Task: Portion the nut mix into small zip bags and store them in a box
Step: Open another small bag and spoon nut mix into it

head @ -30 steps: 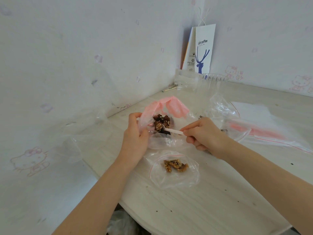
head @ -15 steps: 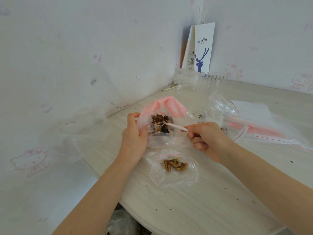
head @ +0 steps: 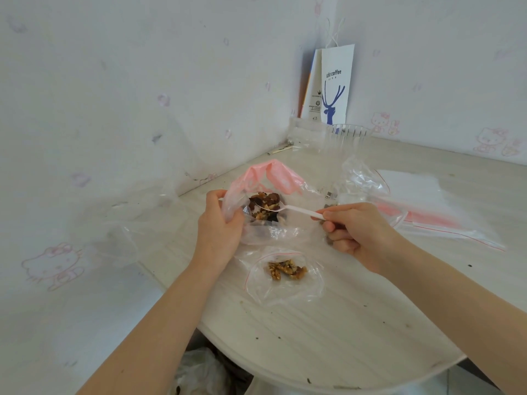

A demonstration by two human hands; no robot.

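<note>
Two bags matter most on this table: a big clear bag with a pink top [head: 281,178], which holds the nut mix [head: 263,203], and a small zip bag [head: 285,292] lying flat just in front of it, nearer the person. The left hand [head: 219,226] grips the big bag's left side, with the fingers curled round the bunched plastic so that the mouth stands open. The right hand [head: 356,232] pinches the handle of a white plastic spoon [head: 296,210] between thumb and forefinger, and its other fingers are curled under. The spoon's bowl sits at the bag's mouth, heaped with dark and pale pieces, just above the mix inside. The small zip bag has a red seal line along its opening and a little heap of walnut-like pieces [head: 286,269] in its middle. Neither hand touches it.

Behind the right hand lies some crumpled clear plastic [head: 362,178], and further right a flat pile of clear bags [head: 445,220] edged with red seal lines. Near the back corner stands a clear ribbed box [head: 349,135]. Behind it a white paper bag [head: 336,86] printed with a blue deer leans against the wall. The round, pale wood-grain table [head: 328,337] is speckled with crumbs. The wallpaper [head: 114,109] shows faint pink cartoon cats.
</note>
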